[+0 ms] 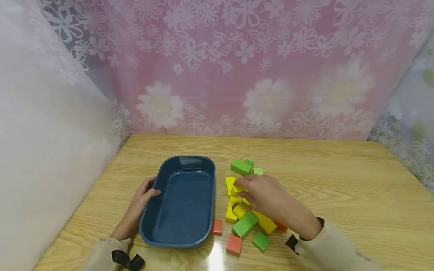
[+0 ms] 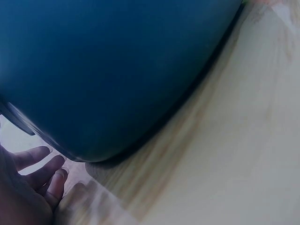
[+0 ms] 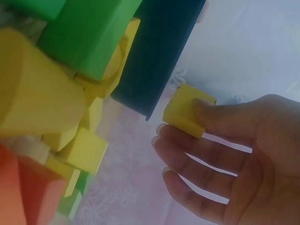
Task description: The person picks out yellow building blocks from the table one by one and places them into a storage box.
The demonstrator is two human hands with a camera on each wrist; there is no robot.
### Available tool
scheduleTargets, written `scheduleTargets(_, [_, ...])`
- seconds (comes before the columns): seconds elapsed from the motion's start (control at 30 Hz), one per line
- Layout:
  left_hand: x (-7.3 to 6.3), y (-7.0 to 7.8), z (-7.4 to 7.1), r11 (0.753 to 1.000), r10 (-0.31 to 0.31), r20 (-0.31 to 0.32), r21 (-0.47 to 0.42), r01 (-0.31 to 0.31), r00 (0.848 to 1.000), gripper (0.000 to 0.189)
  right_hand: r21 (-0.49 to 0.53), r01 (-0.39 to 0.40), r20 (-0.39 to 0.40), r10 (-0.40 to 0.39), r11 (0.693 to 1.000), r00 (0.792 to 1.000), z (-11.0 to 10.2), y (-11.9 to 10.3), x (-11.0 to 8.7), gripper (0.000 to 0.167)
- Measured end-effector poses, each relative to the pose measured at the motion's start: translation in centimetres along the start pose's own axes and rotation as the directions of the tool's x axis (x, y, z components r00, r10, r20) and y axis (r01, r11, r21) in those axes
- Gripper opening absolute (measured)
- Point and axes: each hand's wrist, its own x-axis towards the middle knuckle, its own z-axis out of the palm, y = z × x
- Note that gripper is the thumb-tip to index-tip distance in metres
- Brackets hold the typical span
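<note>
A deep blue plastic tub [image 1: 184, 210] with rounded corners stands on the table, its inside bare. My left hand [image 1: 144, 195] grips its left side, the thumb over the rim and the fingers outside. In the left wrist view, fingers [image 2: 44, 173] curve beside the tub wall [image 2: 117, 79]. Over the pile right of the tub, my right hand [image 1: 268, 194] pinches a small yellow block [image 3: 185, 112] between thumb and fingers. Beneath and around that hand lie a yellow arch block [image 1: 230, 214], a yellow cylinder [image 1: 239, 212] and a large green block [image 1: 245, 224].
Nearer the front edge are a red block [image 1: 234, 244] and a green cube [image 1: 260, 241]. Another red block [image 1: 217, 227] sits against the tub's right side. Green blocks [image 1: 241, 167] lie at the pile's far end. A pink flowered curtain [image 1: 217, 75] hangs behind the wooden table [image 1: 356, 195].
</note>
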Motion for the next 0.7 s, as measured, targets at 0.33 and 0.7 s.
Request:
scheduleTargets(0.33, [0.2,-0.1,0.1,1.000,0.019,-0.004,-0.007,-0.019,1.000,0.049,-0.012,0.032,0.036,-0.032,0.999,0.999,0.7,-1.4,1.4,0.020])
scheduleTargets(0.7, [0.1,-0.1,0.0,0.999,0.031,-0.016,0.005,-0.031,0.999,0.048,-0.046,0.084,0.009,-0.084,0.995,0.996,1.5,-2.2,2.1,0.019])
